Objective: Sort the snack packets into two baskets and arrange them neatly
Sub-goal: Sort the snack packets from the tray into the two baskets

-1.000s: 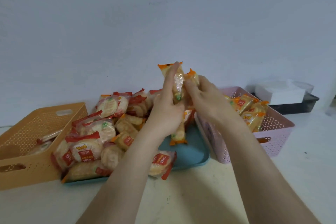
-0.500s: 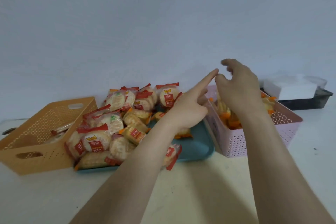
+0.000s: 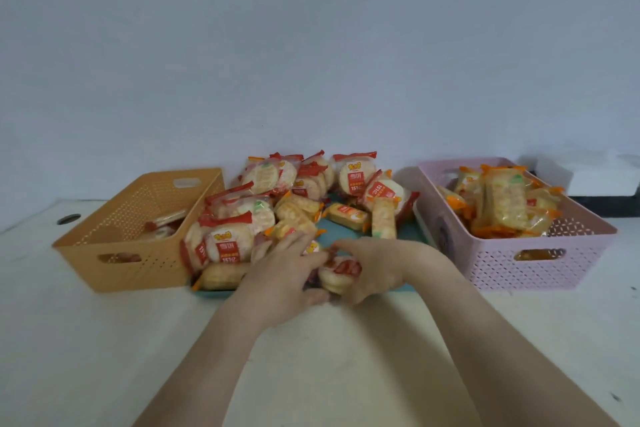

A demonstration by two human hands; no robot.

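Head view: left hand (image 3: 287, 274) and right hand (image 3: 377, 270) curl their fingers round a red-sealed round cracker packet (image 3: 337, 274) at the teal tray's (image 3: 325, 229) six-o'clock edge. This looks like a pick-up. The packet probably belongs in the orange basket (image 3: 138, 253) at nine o'clock, laid flat.

Left forearm (image 3: 214, 354): bare, enters from lower frame edge, angled up and right.
Left grip (image 3: 285, 276): back of hand up, fingers spread forward, thumb tucked below; holds left end of round packet (image 3: 338, 274).
Right forearm (image 3: 485, 340): bare, enters from lower right corner, angled up and left.
Right grip (image 3: 377, 269): back of hand up, fingers curled round right side of same packet.
Both grips: close together, fingertips nearly meeting above packet.
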